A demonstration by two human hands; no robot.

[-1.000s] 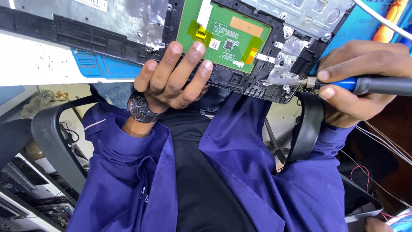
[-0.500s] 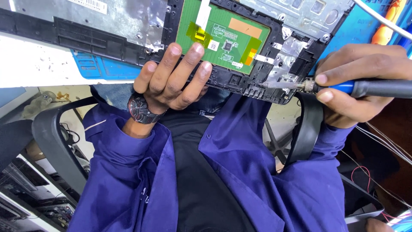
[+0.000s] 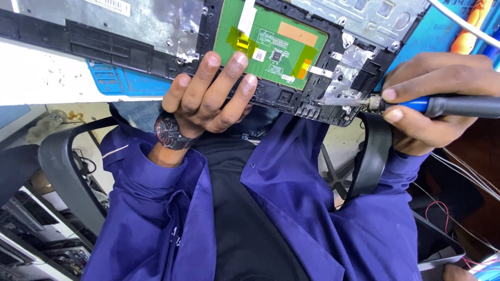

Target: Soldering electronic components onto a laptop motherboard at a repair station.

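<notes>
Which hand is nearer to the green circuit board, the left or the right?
The left. The left hand rests on the frame at the green circuit board, fingertips at its lower edge. The right hand is off to the side, holding a blue-handled tool.

The black plastic laptop base shell [image 3: 130, 49] runs out past the top edge, so its far half is unseen. The left hand [image 3: 208, 96] covers part of the shell's near rim below the green rectangular touchpad board [image 3: 273, 44]. The blue-and-black soldering iron [image 3: 448, 105] is cut off right of that board, its handle end and cord out of view; the right hand [image 3: 432, 104] hides its grip. The iron's tip is too small to judge contact.
</notes>
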